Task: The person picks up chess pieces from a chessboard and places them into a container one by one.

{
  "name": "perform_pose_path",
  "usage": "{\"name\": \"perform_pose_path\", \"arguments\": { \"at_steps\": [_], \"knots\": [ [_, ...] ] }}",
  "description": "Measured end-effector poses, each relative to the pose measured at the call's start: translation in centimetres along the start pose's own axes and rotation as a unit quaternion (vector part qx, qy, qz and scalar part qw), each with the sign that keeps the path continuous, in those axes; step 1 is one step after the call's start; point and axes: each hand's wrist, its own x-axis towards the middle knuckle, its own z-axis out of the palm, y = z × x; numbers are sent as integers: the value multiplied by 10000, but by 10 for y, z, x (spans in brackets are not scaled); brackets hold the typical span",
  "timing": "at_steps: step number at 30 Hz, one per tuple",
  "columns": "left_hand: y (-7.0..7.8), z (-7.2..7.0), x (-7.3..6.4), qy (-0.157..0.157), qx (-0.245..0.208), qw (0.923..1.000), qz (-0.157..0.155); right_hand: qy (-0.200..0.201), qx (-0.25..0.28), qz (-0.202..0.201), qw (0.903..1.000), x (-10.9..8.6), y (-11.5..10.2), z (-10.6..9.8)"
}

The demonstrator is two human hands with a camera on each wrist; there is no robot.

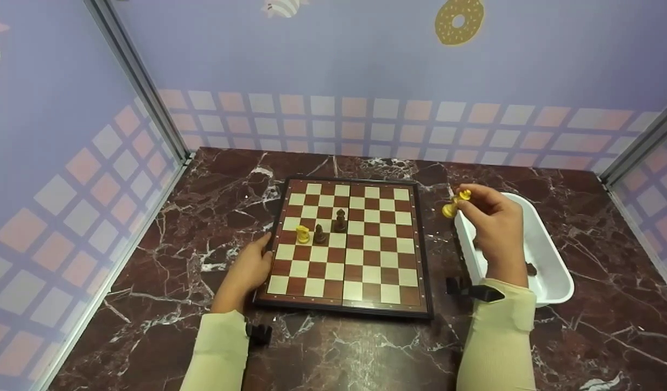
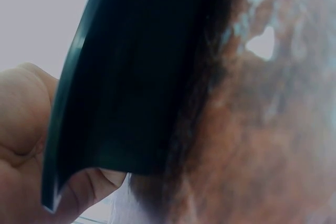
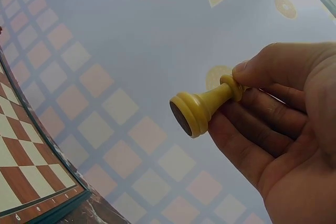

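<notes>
My right hand [image 1: 499, 228] pinches a yellow chess piece [image 3: 197, 111] between thumb and fingers, over the near-left rim of a white tray [image 1: 558, 271]. The piece is tilted, its dark base facing left, and the fingers cover part of its top. Against the left edge of the checkered chessboard [image 1: 379, 258] rests my left hand [image 1: 250, 267], with its fingers at the frame. A yellow knight [image 1: 303, 234], a small dark chess piece [image 1: 319, 234] and a taller dark one [image 1: 340, 221] stand on the board's left half. In the left wrist view, a dark edge [image 2: 121, 77] hides part of that hand.
A dark piece [image 1: 531, 269] lies inside the tray, partly behind the right forearm. Dark red marble tabletop [image 1: 219, 201] surrounds the board. Patterned walls [image 1: 333, 125] close off the back and both sides.
</notes>
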Motion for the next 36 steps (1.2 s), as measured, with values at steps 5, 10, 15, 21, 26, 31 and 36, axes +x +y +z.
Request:
{"name": "perform_pose_path", "arguments": {
  "at_steps": [5, 10, 15, 21, 26, 31, 36],
  "knots": [
    [0, 0, 1, 13, -4, 10000, -16, 89, 84, -44, 9999, 0, 0, -2],
    [0, -2, 0, -66, -2, 10000, -15, 120, 270, -140, 9995, 2, 2, -5],
    [-1, -2, 0, -67, 34, 10000, 9, 299, 53, -78, 9995, 3, 4, -9],
    [0, -2, -1, -55, 4, 10000, -14, 405, -58, -31, 9992, 3, 1, -11],
    [1, -3, -2, -10, -9, 10000, -9, 487, -212, -12, 9986, -2, -9, -11],
    [0, -2, 0, -23, 25, 10000, 40, 613, -532, 27, 9967, -4, -14, -11],
    [0, -1, 0, -14, 40, 10000, 87, 669, -856, 45, 9941, -3, -13, -13]
  ]
}}
